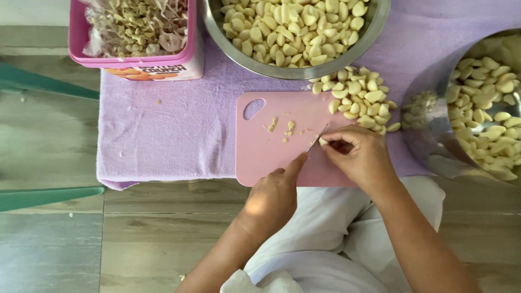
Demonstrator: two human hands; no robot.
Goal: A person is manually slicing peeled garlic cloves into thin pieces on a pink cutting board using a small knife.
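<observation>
My left hand (274,198) grips a small knife (318,138), index finger along its back, with the blade on a peeled garlic clove (323,141). My right hand (358,157) pinches that clove against the pink cutting board (266,149). Small cut-off bits (282,129) lie on the board's middle. A heap of peeled cloves (361,97) rests on the board's far right corner, just beyond my right hand.
A steel bowl (296,68) of peeled garlic stands behind the board, another steel bowl (434,135) of cloves at right. A pink box (135,57) of garlic skins sits at back left. All rest on a lilac towel (168,130) on a wooden floor.
</observation>
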